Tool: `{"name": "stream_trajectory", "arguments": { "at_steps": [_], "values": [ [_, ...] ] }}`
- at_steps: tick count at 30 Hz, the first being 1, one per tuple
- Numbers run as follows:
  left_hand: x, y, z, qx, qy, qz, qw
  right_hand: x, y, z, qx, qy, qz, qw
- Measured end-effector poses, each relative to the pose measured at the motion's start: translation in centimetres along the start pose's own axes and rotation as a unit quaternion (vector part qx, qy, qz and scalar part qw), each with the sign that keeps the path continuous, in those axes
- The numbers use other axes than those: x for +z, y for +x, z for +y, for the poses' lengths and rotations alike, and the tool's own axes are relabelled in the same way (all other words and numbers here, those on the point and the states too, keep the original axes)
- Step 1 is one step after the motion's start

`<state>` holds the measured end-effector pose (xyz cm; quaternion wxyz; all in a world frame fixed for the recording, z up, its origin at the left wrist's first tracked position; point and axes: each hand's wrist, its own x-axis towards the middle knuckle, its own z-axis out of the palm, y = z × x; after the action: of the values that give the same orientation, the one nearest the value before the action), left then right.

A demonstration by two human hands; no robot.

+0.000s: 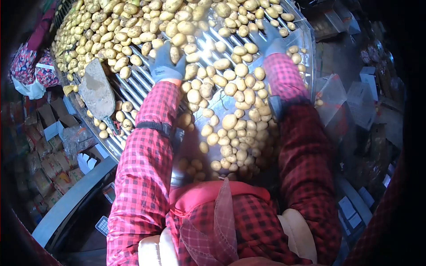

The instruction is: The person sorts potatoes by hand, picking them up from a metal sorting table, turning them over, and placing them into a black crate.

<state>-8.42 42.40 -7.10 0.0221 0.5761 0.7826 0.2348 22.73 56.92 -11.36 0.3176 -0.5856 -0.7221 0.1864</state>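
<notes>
Many potatoes [239,95] lie on a slatted metal rack [131,88] and down a smooth metal chute toward my body. My left hand [166,66], in a blue-grey glove, reaches onto the rack at the edge of the pile. Its fingers are spread, with a potato [175,54] between thumb and fingers; no firm grip on it shows. My right hand [271,42], gloved likewise, stretches out near the rack's right side. Its fingers are apart beside a few potatoes [243,30], and I see nothing held in it.
A dirty flat scoop [97,91] lies on the rack at left. A raised metal rim [306,35] bounds the right side. Clear plastic bins [361,99] stand beyond it. Cardboard boxes [57,115] fill the lower left, and another person's patterned clothing [26,62] shows at upper left.
</notes>
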Motion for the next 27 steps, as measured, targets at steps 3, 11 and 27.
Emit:
{"name": "stream_trajectory", "arguments": {
  "at_steps": [3, 11, 27],
  "values": [
    [-1.5, -1.5, 1.7, 0.017, -0.066, -0.052, 0.996, 1.3, -2.0, -2.6, -0.087, -0.044, -0.075, 0.992],
    [-3.4, -7.7, 3.7, 0.102, -0.042, -0.213, 0.971, -1.8, -11.3, -8.1, -0.147, -0.107, -0.218, 0.959],
    [-12.6, -27.9, -3.4, -0.007, 0.087, -0.146, 0.985, -8.2, -18.0, -4.6, -0.034, -0.197, -0.157, 0.967]
  ]
}}
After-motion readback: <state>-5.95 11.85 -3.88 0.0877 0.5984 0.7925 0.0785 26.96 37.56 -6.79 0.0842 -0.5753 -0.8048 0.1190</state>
